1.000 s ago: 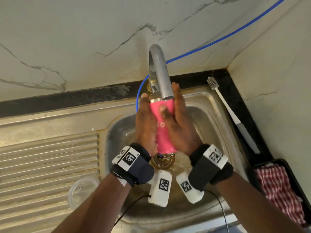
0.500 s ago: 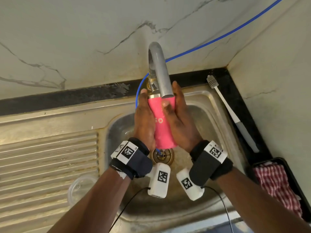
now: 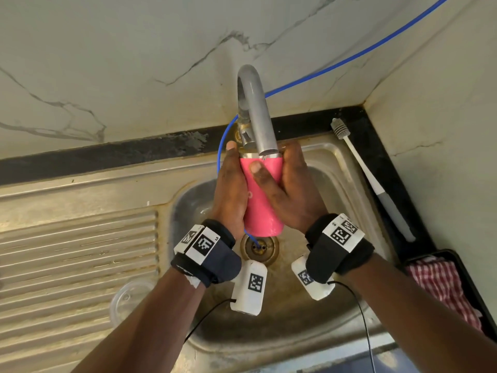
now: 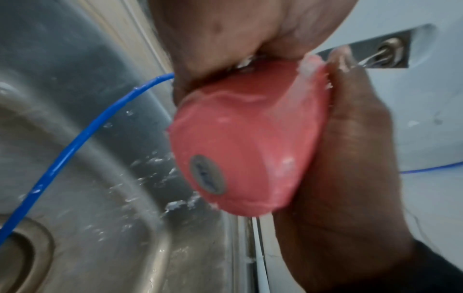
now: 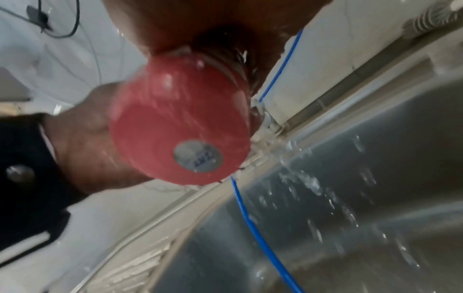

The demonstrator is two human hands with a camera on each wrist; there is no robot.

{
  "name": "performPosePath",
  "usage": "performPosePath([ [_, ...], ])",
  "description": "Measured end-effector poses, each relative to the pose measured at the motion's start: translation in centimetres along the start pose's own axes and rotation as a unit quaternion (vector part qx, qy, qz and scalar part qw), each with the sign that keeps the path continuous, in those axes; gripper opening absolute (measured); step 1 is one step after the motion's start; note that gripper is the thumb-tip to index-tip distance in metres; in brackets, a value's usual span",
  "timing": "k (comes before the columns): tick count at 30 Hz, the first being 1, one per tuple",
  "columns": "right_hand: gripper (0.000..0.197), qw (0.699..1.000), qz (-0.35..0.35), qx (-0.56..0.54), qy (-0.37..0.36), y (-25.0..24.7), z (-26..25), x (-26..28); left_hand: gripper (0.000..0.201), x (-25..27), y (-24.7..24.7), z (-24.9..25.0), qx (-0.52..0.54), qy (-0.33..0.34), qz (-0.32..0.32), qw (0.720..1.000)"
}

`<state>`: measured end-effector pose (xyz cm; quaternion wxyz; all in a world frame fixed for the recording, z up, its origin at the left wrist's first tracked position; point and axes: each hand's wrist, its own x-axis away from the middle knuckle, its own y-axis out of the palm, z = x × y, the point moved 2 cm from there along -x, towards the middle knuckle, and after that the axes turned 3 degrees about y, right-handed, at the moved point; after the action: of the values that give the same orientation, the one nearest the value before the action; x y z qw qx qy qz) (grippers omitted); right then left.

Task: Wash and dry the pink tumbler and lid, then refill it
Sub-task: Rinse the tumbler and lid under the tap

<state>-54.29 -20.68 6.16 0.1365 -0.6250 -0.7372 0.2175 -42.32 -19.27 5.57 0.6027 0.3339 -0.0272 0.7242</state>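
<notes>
The pink tumbler [image 3: 262, 205] stands upright over the sink, its open steel rim just under the grey tap spout [image 3: 258, 117]. My left hand [image 3: 228, 184] grips its left side. My right hand [image 3: 293, 192] grips the right side, thumb lying across the front. From below, the tumbler's base [image 4: 240, 142] shows a round silver sticker and wet film, and in the right wrist view the base [image 5: 175, 123] is blurred, with water drops falling past it. The clear lid [image 3: 131, 300] lies on the ribbed drainboard at lower left.
The steel sink [image 3: 282, 319] has a drain [image 3: 259, 246] with a thin blue tube [image 3: 223, 141] running into it. A white bottle brush [image 3: 371, 179] lies along the black counter on the right. A red checked cloth [image 3: 441, 286] sits in a black tray.
The tumbler has risen slightly, closer to the spout, and both hands have slid a little along its sides. The lid, brush and cloth have not moved.
</notes>
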Motion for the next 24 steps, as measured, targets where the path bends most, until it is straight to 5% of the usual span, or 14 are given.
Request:
performPosePath([
  [5,0.033,0.994,0.026,0.096,-0.038,-0.1,0.0,-0.9,0.069,-0.1,-0.2,-1.0,-0.02,0.039,-0.001,0.999],
  [10,0.023,0.997,0.065,0.048,-0.017,-0.2,-0.2,-0.9,0.075,-0.5,-0.5,-1.8,-0.047,0.072,0.026,0.996],
  [16,0.072,0.996,-0.035,-0.08,0.006,2.8,0.6,3.0,0.085,-1.2,-0.4,0.4,0.009,0.097,0.031,0.995],
  [20,0.064,0.99,-0.077,-0.107,0.041,2.3,0.0,3.7,0.102,-1.1,-0.8,-0.1,0.057,0.058,0.019,0.996],
  [24,0.067,0.966,-0.036,-0.223,0.128,1.5,-0.1,1.4,0.107,-0.6,-0.1,-0.8,0.052,0.045,0.016,0.998],
])
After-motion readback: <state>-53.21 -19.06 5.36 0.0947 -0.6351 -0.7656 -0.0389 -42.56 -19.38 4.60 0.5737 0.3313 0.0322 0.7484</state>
